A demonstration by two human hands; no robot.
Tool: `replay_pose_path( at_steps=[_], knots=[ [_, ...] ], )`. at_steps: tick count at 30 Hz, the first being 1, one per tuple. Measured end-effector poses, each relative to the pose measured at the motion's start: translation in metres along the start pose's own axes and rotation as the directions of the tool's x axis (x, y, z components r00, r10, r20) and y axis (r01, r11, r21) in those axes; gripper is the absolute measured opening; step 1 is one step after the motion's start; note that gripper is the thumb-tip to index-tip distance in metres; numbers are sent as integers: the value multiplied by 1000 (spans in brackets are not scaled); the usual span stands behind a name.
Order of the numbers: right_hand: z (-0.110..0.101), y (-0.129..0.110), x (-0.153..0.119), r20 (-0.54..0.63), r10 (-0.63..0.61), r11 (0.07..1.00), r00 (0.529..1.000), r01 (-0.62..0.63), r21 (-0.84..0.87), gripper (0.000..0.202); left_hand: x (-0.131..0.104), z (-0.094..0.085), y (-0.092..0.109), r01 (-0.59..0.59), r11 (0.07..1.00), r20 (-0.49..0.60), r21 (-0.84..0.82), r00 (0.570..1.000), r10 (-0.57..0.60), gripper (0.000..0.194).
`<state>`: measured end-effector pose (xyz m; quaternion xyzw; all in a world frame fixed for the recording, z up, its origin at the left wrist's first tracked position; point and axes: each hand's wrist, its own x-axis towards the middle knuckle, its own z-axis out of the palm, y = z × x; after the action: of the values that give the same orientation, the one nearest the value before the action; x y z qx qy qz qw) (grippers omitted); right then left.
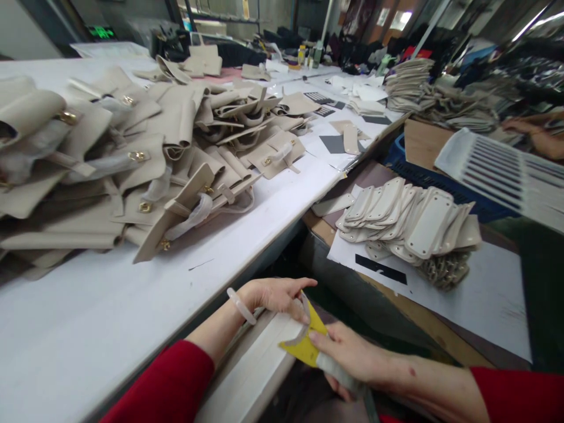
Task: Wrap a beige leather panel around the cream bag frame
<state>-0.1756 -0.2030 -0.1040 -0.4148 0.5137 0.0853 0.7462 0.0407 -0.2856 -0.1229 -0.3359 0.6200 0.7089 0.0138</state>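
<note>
A yellow piece [315, 324] with a ragged grey edge is held over the end of a long pale board [259, 361]. My left hand [279, 295], a pale bangle on its wrist, lies across the board's end; its thumb and fingers close on the upper part of the piece, one finger stretched out to the right. My right hand [348, 352] grips the yellow piece from the right, thumb on top. Below it a curved greyish-white wrapped thing [337, 370] runs under the same hand; its kind is unclear. The palm side of both hands is hidden.
Beige leather bag parts [158, 147] with gold clasps are heaped on the white table [207, 294] at left. To the right, beige leather tags [396, 211] lie piled on a white sheet [493, 294]. Behind them stand a blue crate [399, 155] and a white slatted rack [493, 170].
</note>
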Motion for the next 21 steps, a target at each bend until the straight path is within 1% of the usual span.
replay_pose_path(
  at_steps=[4, 6, 9, 11, 12, 13, 14, 15, 16, 17, 18, 19, 20, 21],
  knots=[
    [20, 2, 7, -12, -46, 992, 999, 47, 114, 46, 3, 3, -1, -35, 989, 35, -145, 999, 40, 123],
    [36, -1, 12, -7, -72, 974, 997, 72, 216, 45, 3, 5, 3, -44, 984, 12, -171, 999, 46, 128],
    [56, -4, 14, 15, -56, 925, 998, 46, 376, 46, -4, 9, 14, -11, 992, -72, -125, 997, 2, 131],
    [60, 3, 7, 45, -53, 897, 998, 28, 442, 43, -16, 13, 22, -5, 996, -178, -91, 984, -11, 124],
    [57, 8, 2, 45, -80, 887, 996, 50, 460, 43, -25, 17, 25, -14, 997, -254, -78, 967, -6, 116],
    [50, 15, -4, 19, -122, 878, 992, 99, 469, 47, -35, 21, 27, -24, 997, -341, -73, 940, -2, 106],
    [42, 21, -9, -44, -174, 869, 984, 174, 463, 53, -45, 26, 28, -33, 996, -425, -78, 905, -3, 95],
    [31, 27, -12, -137, -220, 855, 966, 258, 450, 59, -55, 32, 27, -37, 995, -500, -92, 866, -14, 85],
    [19, 30, -12, -241, -253, 832, 937, 338, 441, 61, -64, 39, 25, -32, 993, -562, -110, 827, -35, 76],
    [9, 32, -9, -331, -261, 801, 907, 395, 450, 60, -71, 46, 23, -16, 992, -603, -126, 795, -64, 69],
    [-1, 30, -2, -387, -231, 779, 893, 408, 476, 56, -76, 53, 19, 3, 990, -621, -138, 778, -89, 65],
    [-7, 27, 10, -403, -180, 771, 898, 383, 509, 50, -79, 60, 15, 19, 988, -628, -151, 770, -111, 63],
    [-11, 20, 24, -374, -139, 772, 917, 337, 539, 46, -79, 66, 12, 27, 986, -630, -166, 766, -127, 62],
    [-12, 12, 41, -315, -125, 783, 941, 289, 551, 44, -78, 72, 8, 23, 983, -627, -180, 767, -133, 61]
  ],
)
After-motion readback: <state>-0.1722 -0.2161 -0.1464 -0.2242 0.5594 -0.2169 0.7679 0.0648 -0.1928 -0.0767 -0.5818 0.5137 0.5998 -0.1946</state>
